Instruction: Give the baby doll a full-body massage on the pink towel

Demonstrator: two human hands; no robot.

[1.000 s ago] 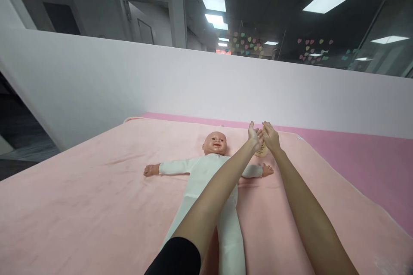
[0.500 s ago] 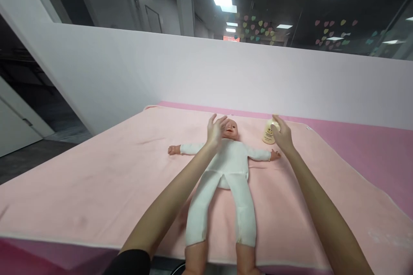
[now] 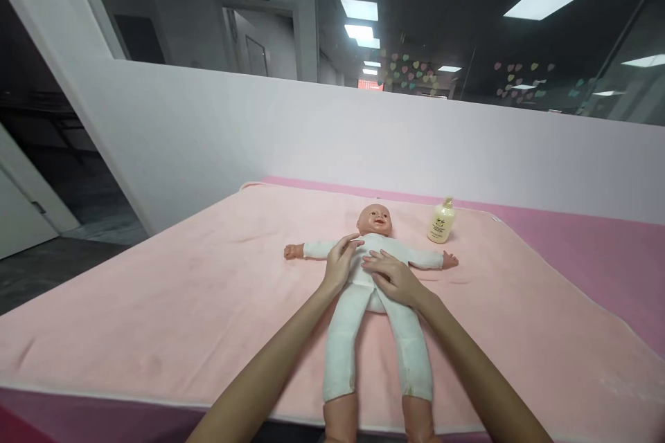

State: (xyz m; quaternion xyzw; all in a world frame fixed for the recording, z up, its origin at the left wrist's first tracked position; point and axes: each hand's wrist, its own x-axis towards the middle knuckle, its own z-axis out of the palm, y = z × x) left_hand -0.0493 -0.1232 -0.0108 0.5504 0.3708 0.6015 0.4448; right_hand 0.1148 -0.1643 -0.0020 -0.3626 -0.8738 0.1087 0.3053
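Observation:
A baby doll (image 3: 371, 261) with a white cloth body lies on its back, arms spread out and head away from me. My left hand (image 3: 341, 263) is at the left side of its chest, fingers stretched toward the neck. Over the belly and chest lies my right hand (image 3: 393, 279), its fingers spread. Neither hand holds anything. A pale yellow pump bottle (image 3: 441, 221) stands upright beyond the doll's arm on the right. Under the doll is a pink towel (image 3: 208, 291).
A white low wall (image 3: 322, 131) with glass above it closes off the far side. Pink table surface (image 3: 613, 249) shows past the towel on the right. At the left are a dark floor (image 3: 98, 228) and a white door (image 3: 25, 201).
My right hand has left the pump bottle and come left onto the doll's torso. My left hand has moved down from beside the head to the chest. The camera has tilted up slightly.

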